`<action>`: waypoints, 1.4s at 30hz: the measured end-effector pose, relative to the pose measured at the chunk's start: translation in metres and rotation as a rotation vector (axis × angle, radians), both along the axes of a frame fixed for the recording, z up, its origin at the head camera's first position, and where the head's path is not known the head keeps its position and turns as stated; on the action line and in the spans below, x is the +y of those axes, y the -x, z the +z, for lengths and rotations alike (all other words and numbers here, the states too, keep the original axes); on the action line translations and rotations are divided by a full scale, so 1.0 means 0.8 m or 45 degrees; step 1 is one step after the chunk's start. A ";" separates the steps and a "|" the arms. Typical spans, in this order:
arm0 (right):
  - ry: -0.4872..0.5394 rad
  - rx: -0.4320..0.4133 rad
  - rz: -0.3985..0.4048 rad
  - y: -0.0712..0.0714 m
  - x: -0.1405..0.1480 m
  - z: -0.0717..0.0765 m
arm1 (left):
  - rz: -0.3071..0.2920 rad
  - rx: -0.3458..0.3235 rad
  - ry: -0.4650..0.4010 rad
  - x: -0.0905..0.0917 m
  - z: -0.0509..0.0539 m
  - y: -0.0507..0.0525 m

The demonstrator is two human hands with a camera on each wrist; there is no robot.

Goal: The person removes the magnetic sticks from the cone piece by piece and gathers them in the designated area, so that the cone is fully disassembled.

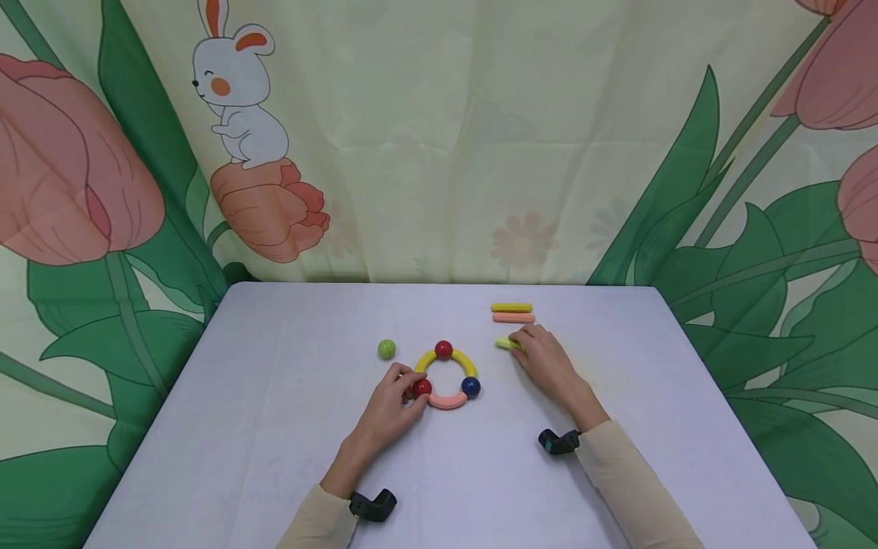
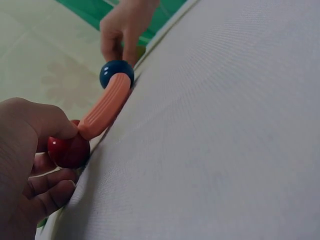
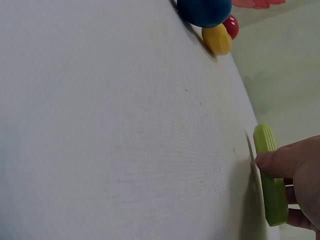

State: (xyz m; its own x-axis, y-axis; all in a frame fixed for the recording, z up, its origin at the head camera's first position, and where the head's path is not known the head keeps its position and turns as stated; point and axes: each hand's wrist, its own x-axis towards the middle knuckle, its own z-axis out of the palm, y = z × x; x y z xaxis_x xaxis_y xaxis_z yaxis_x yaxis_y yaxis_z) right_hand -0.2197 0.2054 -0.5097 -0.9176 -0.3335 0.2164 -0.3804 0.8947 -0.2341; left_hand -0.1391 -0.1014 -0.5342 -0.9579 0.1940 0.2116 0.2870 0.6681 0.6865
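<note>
Behind, a cloth backdrop (image 1: 411, 152) printed with a big tulip (image 1: 75, 160) at left, then a white rabbit (image 1: 240, 84) on an orange bloom, then pale flowers, then green leaves and more tulips. Below, a counter (image 1: 240, 396) with a plain white top.

At near left on the counter, a beige sleeve (image 1: 317, 524) and a black wrist camera (image 1: 373, 505). Beyond these, the left grip (image 1: 384, 412), closed with thumb and fingers around the left red ball (image 1: 421, 388), thumb tip right at the end of the pink arc (image 1: 447, 401). Farther back, apart from everything else, a green ball (image 1: 387, 350).

Next, the ring, near the middle: from the left red ball, up along the left yellow arc (image 1: 425, 361) to the far red ball (image 1: 443, 350), down along the right yellow arc (image 1: 467, 361) to the blue ball (image 1: 471, 387), then back along the pink arc, touching a ball at both ends.

Farther right and back, side by side, a yellow bar (image 1: 511, 307) and a pink bar (image 1: 514, 318). Nearer, a green bar (image 3: 271, 187), pinched between thumb and fingers of the right grip (image 1: 551, 369), left end poking out; contact with the counter impossible to tell. Lastly, another black wrist camera (image 1: 559, 441) and beige sleeve (image 1: 638, 484).
</note>
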 end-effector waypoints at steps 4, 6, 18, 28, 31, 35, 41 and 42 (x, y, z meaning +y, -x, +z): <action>0.007 0.081 0.040 0.013 0.001 -0.005 | 0.004 -0.006 -0.012 0.001 0.000 0.000; 0.006 0.094 0.037 0.019 0.001 -0.007 | 0.001 -0.011 -0.014 0.001 0.001 0.000; -0.057 0.059 -0.009 0.039 0.000 -0.010 | 0.012 -0.031 -0.024 0.002 0.002 -0.001; -0.069 0.067 0.014 0.047 0.000 -0.006 | 0.007 -0.014 -0.027 0.000 0.001 0.000; -0.067 0.108 0.048 0.049 0.000 -0.005 | 0.000 -0.007 -0.032 -0.001 0.000 0.000; -0.058 0.138 0.078 0.051 -0.001 -0.004 | 0.007 -0.023 -0.038 0.000 -0.001 0.001; -0.033 0.179 0.094 0.054 -0.001 -0.006 | 0.018 -0.026 -0.036 0.000 -0.002 0.001; -0.031 0.183 0.094 0.055 0.000 -0.006 | 0.019 -0.026 -0.037 0.000 -0.002 0.001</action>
